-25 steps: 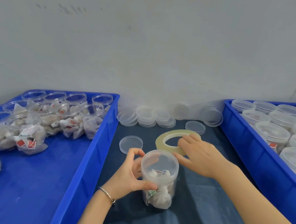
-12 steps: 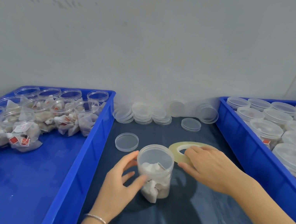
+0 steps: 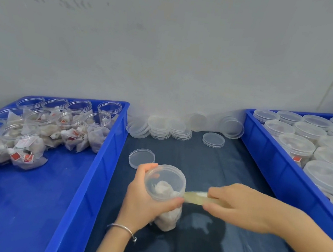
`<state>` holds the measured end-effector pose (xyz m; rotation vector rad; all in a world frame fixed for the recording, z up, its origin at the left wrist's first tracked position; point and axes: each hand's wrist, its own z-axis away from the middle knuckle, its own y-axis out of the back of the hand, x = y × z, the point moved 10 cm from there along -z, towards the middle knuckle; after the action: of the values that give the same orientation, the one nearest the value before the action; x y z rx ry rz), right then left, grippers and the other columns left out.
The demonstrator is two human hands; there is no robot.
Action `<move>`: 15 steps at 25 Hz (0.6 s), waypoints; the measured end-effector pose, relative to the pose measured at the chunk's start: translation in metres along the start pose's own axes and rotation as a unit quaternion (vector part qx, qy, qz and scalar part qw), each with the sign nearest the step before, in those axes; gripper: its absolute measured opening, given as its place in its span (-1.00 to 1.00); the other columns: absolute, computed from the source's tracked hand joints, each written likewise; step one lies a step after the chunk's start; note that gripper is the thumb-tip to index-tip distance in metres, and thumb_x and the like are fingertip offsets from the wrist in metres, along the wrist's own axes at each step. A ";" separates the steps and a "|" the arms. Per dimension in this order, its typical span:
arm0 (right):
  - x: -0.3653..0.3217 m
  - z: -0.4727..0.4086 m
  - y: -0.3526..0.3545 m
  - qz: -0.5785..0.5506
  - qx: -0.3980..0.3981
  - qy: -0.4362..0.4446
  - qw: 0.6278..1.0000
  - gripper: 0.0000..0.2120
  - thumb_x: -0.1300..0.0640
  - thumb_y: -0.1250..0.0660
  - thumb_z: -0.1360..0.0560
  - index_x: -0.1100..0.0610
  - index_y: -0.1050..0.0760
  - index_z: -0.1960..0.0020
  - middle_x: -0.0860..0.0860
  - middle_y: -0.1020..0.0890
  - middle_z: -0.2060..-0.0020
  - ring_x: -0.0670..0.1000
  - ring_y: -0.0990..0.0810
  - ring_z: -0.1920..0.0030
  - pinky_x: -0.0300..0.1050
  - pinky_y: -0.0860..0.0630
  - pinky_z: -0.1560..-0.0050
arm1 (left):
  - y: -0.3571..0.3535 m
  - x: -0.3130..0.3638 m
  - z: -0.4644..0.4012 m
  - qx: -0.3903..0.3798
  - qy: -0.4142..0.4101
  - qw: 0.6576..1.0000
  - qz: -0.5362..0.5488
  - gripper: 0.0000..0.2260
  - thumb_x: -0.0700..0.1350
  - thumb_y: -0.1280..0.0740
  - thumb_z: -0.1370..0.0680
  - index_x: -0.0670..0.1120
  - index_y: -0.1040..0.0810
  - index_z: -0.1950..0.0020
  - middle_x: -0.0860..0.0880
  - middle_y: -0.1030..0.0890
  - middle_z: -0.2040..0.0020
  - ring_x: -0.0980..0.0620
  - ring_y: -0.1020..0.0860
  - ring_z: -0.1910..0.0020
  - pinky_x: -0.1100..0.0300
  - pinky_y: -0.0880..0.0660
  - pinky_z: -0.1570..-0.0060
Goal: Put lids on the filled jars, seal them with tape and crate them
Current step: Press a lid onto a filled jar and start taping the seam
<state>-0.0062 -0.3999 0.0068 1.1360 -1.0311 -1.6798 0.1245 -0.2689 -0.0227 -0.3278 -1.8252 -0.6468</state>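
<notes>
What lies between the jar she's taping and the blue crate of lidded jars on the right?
Nothing visible on the dark mat; only the right hand holding the tape roll lies between the jar and the right crate.

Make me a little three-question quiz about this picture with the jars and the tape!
1. True or false: the left hand grips the lidded jar.
2. What does the right hand hold against that jar? A) tape roll B) scissors C) a spoon
3. Fill in: the jars in the left crate have no ____ on them, while the jars in the right crate do.

Key: 1 true; 2 A; 3 lids.
</notes>
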 end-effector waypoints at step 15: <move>0.019 -0.008 0.061 0.277 0.254 -0.043 0.926 -0.45 -0.40 0.17 -0.43 -0.05 -0.41 0.11 -0.19 -0.42 0.19 -0.13 -0.43 -0.01 -0.21 -0.21 0.28 | -0.003 0.004 -0.009 -0.094 -0.022 0.995 -0.010 -0.26 0.05 -0.59 -0.07 0.05 -0.39 -0.19 0.12 -0.56 -0.11 0.27 -0.52 -0.11 0.43 -0.43 -0.04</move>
<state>0.0088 -0.4379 0.0571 0.9507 -1.7243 -1.0397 0.1281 -0.2771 -0.0177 -0.4520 -1.8160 -0.8339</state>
